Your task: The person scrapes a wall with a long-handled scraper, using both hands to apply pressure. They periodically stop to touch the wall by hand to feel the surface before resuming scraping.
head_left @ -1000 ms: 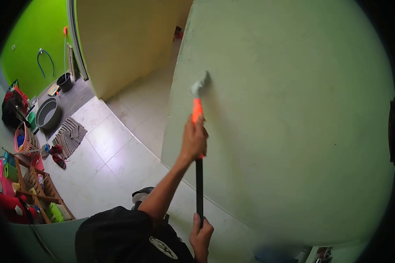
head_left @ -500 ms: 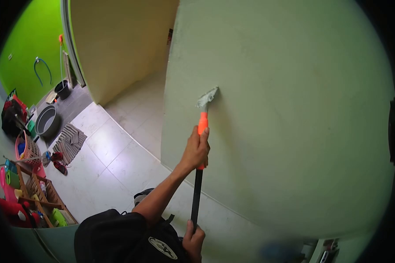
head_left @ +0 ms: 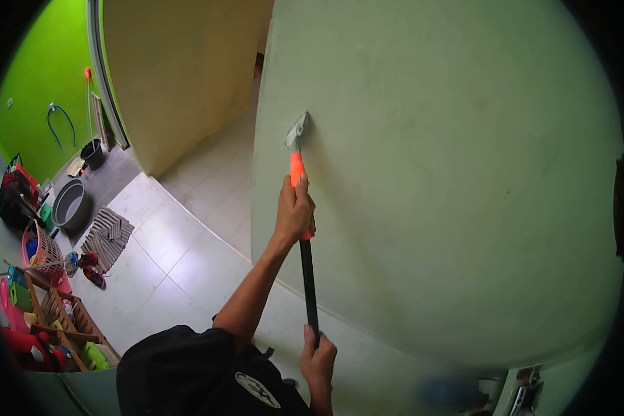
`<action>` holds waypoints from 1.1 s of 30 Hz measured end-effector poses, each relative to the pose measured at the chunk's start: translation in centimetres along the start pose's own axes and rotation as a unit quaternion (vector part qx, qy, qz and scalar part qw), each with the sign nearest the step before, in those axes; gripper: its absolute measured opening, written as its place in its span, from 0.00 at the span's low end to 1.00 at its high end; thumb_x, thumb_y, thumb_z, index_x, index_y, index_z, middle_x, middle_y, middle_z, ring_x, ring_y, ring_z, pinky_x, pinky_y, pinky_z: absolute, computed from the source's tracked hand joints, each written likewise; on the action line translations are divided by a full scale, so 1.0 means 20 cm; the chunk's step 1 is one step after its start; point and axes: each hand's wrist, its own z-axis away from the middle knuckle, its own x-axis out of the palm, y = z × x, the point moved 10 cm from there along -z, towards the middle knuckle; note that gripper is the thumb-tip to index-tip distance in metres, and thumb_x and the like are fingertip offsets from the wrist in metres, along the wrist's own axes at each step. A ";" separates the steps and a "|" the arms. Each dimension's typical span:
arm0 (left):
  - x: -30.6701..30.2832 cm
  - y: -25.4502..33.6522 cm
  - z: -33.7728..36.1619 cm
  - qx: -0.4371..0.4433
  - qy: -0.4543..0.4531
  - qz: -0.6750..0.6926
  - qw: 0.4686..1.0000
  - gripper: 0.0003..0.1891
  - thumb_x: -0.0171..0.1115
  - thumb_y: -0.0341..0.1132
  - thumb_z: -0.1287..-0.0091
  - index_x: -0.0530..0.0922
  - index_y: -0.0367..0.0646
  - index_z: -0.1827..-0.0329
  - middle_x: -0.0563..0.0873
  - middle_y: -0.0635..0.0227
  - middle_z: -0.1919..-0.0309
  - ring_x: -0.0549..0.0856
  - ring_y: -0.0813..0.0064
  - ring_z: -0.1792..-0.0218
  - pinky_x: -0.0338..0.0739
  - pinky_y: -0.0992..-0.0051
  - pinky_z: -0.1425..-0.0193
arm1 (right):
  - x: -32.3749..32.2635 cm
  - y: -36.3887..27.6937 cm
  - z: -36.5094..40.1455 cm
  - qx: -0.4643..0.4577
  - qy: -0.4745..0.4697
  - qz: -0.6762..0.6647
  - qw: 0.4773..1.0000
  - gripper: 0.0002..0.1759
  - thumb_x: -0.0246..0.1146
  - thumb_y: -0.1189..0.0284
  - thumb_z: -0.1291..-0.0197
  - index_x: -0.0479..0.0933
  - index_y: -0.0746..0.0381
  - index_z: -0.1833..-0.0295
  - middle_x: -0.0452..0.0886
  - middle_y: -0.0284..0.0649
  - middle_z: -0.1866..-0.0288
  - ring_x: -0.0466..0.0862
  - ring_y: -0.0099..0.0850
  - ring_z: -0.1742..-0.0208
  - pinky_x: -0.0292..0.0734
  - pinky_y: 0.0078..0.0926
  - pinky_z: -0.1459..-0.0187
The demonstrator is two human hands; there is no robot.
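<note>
A long-handled scraper (head_left: 308,277) with a black pole and an orange collar reaches up to the pale green wall (head_left: 423,180). Its whitish, wedge-shaped head (head_left: 296,133) meets the wall with its upper edge, and a shadow falls to the right. My left hand (head_left: 295,211) is closed around the orange section just below the head. Lower down, my right hand (head_left: 317,359) grips the bottom of the black pole, thumb lying along it. The lower end of the pole is hidden in that hand.
At left are a striped mat (head_left: 107,239), a grey basin (head_left: 71,204), a black bucket (head_left: 92,154), a pink basket (head_left: 43,247) and a wooden rack (head_left: 66,315) with items. A doorway edge stands beyond. A dark object (head_left: 620,208) is at far right.
The scraper head has slid left and upward along the wall. My left hand has moved up and left with it, while my right hand has risen slightly.
</note>
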 end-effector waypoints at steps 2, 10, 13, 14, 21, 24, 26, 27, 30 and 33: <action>0.00 -0.03 0.00 -0.016 0.001 -0.012 1.000 0.22 0.44 0.51 0.14 0.68 0.37 0.49 0.72 0.70 0.84 0.70 0.75 0.94 0.66 0.71 0.92 | 0.03 -0.04 0.05 -0.028 0.005 -0.059 0.998 0.25 0.63 0.58 0.24 0.80 0.70 0.67 0.78 0.59 0.79 0.82 0.60 0.75 0.71 0.48 0.73; 0.12 -0.29 0.12 0.043 -0.025 -0.088 0.995 0.20 0.46 0.50 0.15 0.64 0.39 0.48 0.73 0.67 0.83 0.75 0.70 0.92 0.73 0.67 0.90 | 0.09 0.26 0.17 -0.046 0.023 -0.035 0.998 0.23 0.61 0.63 0.23 0.81 0.73 0.66 0.78 0.59 0.78 0.81 0.59 0.75 0.70 0.47 0.72; 0.10 -0.27 0.21 -0.005 -0.034 -0.063 0.997 0.20 0.45 0.51 0.15 0.63 0.39 0.49 0.72 0.68 0.84 0.74 0.72 0.93 0.72 0.69 0.91 | 0.07 0.18 0.20 -0.018 0.025 -0.070 0.997 0.27 0.60 0.60 0.23 0.77 0.71 0.71 0.74 0.55 0.82 0.79 0.53 0.79 0.67 0.47 0.74; 0.12 -0.25 0.22 -0.044 -0.049 -0.034 0.997 0.20 0.45 0.51 0.15 0.63 0.39 0.49 0.71 0.69 0.85 0.74 0.72 0.93 0.72 0.70 0.91 | 0.05 0.23 0.20 -0.011 0.047 -0.045 0.998 0.27 0.61 0.59 0.23 0.78 0.71 0.71 0.75 0.54 0.82 0.78 0.53 0.79 0.67 0.47 0.74; 0.19 -0.37 0.27 -0.019 -0.049 -0.043 0.998 0.19 0.46 0.50 0.15 0.64 0.40 0.49 0.72 0.69 0.86 0.74 0.72 0.92 0.71 0.68 0.89 | 0.04 0.43 0.19 0.011 0.104 -0.017 0.994 0.27 0.63 0.57 0.25 0.78 0.68 0.72 0.76 0.53 0.82 0.78 0.54 0.79 0.69 0.47 0.73; 0.29 -0.58 0.45 -0.070 -0.122 -0.078 0.987 0.19 0.45 0.51 0.15 0.61 0.41 0.47 0.74 0.65 0.85 0.78 0.68 0.90 0.75 0.65 0.88 | 0.13 0.67 0.29 0.011 0.100 -0.054 0.993 0.26 0.62 0.56 0.24 0.80 0.69 0.68 0.79 0.56 0.78 0.80 0.53 0.75 0.73 0.48 0.69; 0.31 -0.59 0.47 -0.081 -0.135 -0.069 0.985 0.20 0.45 0.51 0.15 0.59 0.40 0.47 0.74 0.64 0.86 0.80 0.66 0.90 0.76 0.64 0.88 | 0.20 0.77 0.35 0.002 0.103 -0.087 0.991 0.24 0.58 0.62 0.20 0.81 0.73 0.62 0.79 0.55 0.75 0.75 0.43 0.73 0.73 0.44 0.66; 0.31 -0.57 0.44 -0.064 -0.130 -0.076 0.986 0.20 0.45 0.51 0.15 0.60 0.40 0.47 0.74 0.64 0.86 0.80 0.66 0.90 0.76 0.65 0.88 | 0.22 0.80 0.33 -0.023 0.139 -0.084 0.986 0.25 0.58 0.61 0.21 0.83 0.73 0.63 0.81 0.55 0.74 0.79 0.44 0.72 0.75 0.44 0.64; 0.29 -0.53 0.45 -0.044 -0.108 -0.099 0.988 0.21 0.45 0.51 0.15 0.62 0.39 0.50 0.74 0.65 0.86 0.79 0.67 0.91 0.74 0.66 0.89 | 0.17 0.62 0.33 0.006 0.131 -0.066 0.989 0.26 0.62 0.63 0.24 0.75 0.70 0.75 0.71 0.49 0.84 0.73 0.43 0.82 0.66 0.42 0.74; 0.29 -0.56 0.45 -0.054 -0.110 -0.080 0.989 0.21 0.46 0.52 0.15 0.64 0.39 0.48 0.75 0.66 0.85 0.77 0.70 0.90 0.73 0.67 0.88 | 0.12 0.61 0.39 0.022 0.140 -0.030 0.989 0.26 0.61 0.63 0.23 0.75 0.69 0.74 0.71 0.47 0.84 0.70 0.38 0.81 0.66 0.42 0.74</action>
